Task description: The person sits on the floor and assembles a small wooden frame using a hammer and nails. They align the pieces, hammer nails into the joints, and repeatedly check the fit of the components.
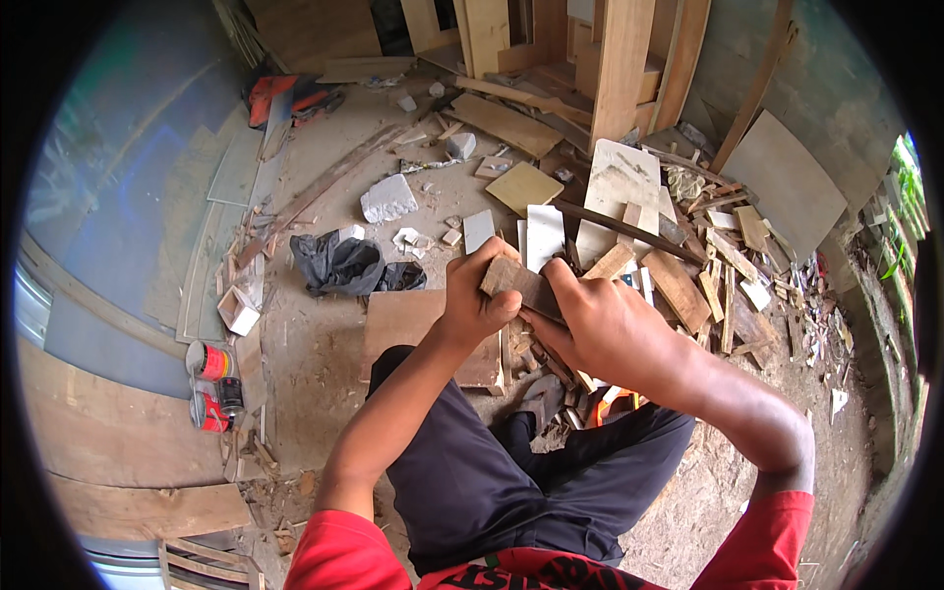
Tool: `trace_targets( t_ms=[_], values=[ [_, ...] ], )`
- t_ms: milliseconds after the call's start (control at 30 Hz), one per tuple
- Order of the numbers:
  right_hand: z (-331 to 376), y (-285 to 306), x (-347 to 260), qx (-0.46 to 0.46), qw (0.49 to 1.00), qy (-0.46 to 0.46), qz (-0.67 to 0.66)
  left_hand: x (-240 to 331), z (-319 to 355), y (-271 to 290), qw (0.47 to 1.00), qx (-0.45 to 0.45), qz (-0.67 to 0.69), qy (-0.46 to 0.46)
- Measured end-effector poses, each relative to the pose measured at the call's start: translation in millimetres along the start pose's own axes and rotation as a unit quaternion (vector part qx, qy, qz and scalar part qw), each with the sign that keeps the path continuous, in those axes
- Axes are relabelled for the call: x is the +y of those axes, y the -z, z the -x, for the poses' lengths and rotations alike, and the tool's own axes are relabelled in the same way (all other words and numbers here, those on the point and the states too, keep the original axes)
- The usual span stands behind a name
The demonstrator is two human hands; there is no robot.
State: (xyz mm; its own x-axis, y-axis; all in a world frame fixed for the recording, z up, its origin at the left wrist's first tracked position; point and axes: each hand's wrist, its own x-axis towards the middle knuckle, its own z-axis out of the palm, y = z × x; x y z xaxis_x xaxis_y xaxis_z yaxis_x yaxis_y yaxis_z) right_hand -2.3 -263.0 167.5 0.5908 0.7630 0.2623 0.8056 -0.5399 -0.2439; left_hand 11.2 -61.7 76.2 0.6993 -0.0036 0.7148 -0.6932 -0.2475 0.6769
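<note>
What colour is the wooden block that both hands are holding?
The block is brown, paler at its left end; the head view shows it.

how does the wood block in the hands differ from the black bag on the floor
The wood block is brown; the bag is black. The block has straight edges, while the bag is crumpled. The block is held up by the left hand and right hand; the bag lies on the floor.
</note>
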Motion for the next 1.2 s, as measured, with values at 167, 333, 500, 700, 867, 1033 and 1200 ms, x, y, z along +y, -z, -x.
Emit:
trace_targets(
  t_ms=[167,333,500,700,867,1033,1200],
  values=[
    [-11,9,7,-0.038,0.997,0.015,-0.060,-12,-6,-1,0.999,0.025,-0.006,-0.025],
    [-8,9,11,-0.054,0.995,0.017,-0.087,-5,-6,-7,0.999,0.025,-0.024,-0.028],
    [-27,4,38,-0.090,0.991,-0.012,-0.103,-23,-12,-13,1.000,0.027,-0.010,0.000],
    [-51,18,127,0.265,0.955,-0.056,-0.120,-52,-48,1,0.930,0.147,0.150,0.301],
    [-41,-3,145,0.298,0.938,-0.071,-0.162,-59,-44,31,0.896,0.185,0.209,0.344],
    [-53,-47,146,0.294,0.903,-0.085,-0.302,-59,-39,42,0.896,0.191,0.166,0.364],
    [-52,-89,170,0.249,0.900,-0.131,-0.332,-67,-44,55,0.886,0.264,0.188,0.333]
  ],
)
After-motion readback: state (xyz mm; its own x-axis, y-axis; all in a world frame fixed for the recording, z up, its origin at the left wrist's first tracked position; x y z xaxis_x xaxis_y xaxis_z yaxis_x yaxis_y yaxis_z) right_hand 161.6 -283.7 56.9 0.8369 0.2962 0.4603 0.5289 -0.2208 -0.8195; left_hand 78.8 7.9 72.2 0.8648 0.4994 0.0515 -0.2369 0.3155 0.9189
